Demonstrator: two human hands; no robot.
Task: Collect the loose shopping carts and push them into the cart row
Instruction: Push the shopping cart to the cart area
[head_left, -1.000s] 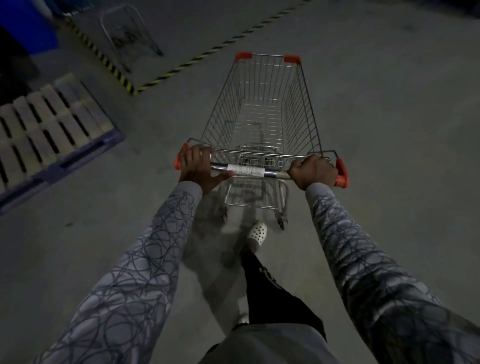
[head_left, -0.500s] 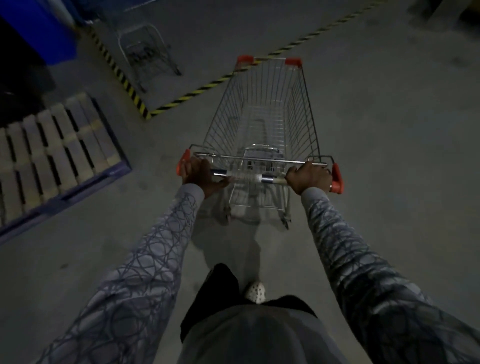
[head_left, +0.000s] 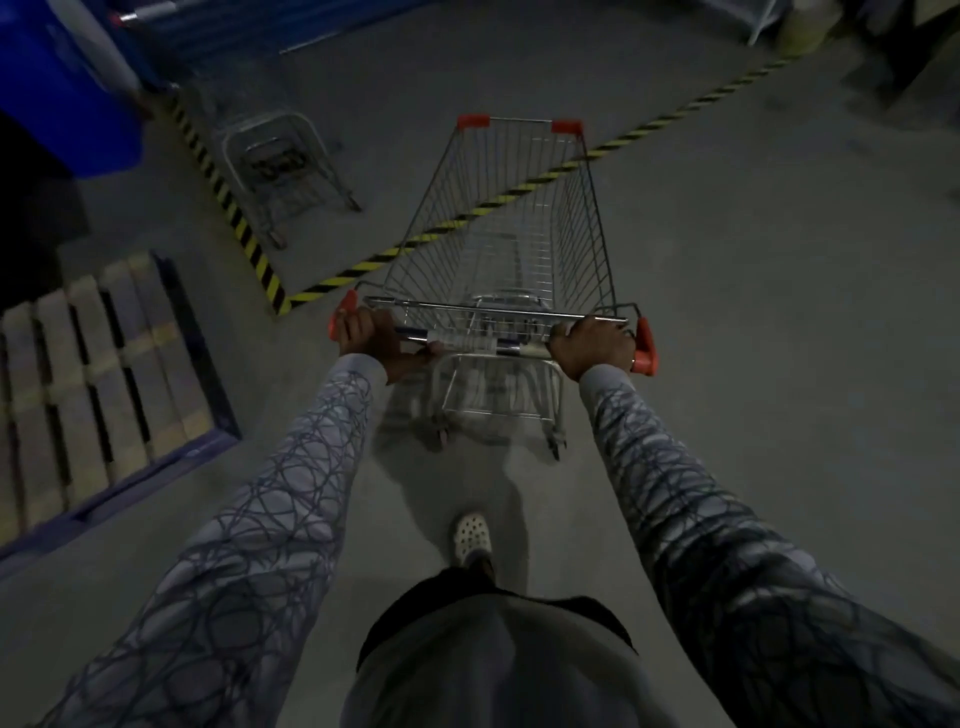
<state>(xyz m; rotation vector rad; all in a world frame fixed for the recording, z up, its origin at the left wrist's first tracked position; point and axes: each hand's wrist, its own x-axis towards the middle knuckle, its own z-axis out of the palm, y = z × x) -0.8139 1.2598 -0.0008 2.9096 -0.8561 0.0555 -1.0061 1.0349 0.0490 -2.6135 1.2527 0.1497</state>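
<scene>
Both the left hand and the right hand had fingers curled round the handle bar of the empty shopping cart, its front over the striped floor tape. This cart seemed collected but not yet nested; what looked like another cart stood beyond.

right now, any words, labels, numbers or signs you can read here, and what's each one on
No text here can be read.
Pale label strip on the cart handle: print too blurred to read.
Yellow-and-black floor tape: stripes only, no words.
Blue bin: no marking visible.
</scene>
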